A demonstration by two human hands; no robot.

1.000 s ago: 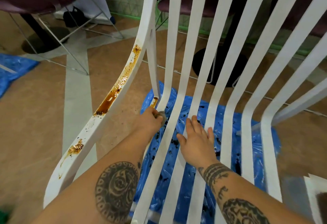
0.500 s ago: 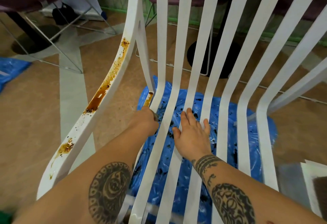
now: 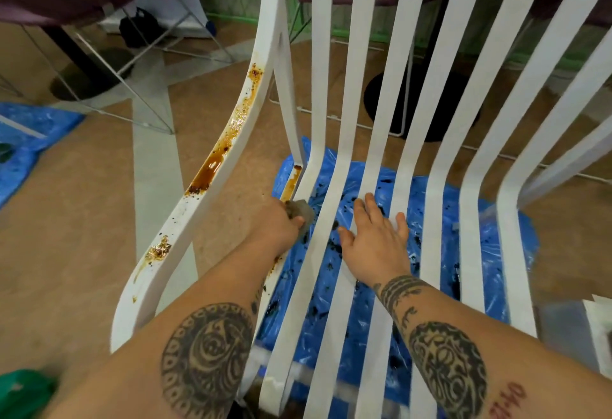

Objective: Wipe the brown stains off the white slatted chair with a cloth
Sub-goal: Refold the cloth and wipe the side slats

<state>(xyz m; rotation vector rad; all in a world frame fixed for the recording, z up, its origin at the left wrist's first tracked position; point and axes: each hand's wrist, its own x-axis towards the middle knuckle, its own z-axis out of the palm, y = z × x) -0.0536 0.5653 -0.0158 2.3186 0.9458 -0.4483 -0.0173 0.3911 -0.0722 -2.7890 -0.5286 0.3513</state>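
The white slatted chair (image 3: 347, 120) fills the view, its slats running from top to bottom. Brown stains (image 3: 212, 167) streak its left armrest, with a smaller patch (image 3: 160, 249) lower down and another stain (image 3: 291, 183) on the leftmost seat slat. My left hand (image 3: 278, 226) is closed on a small grey cloth (image 3: 299, 211), pressed on that slat just below the stain. My right hand (image 3: 374, 243) lies flat, fingers spread, on the middle slats.
A blue plastic sheet (image 3: 490, 253) speckled with dark drips lies on the floor under the chair. Another blue sheet (image 3: 29, 134) is at the left. Dark chairs on wire legs (image 3: 145, 104) and a black round base (image 3: 427, 110) stand behind.
My left hand with the cloth has shifted only slightly along the leftmost slat below the stain. My right hand stays flat on the slats. The view has moved a little.
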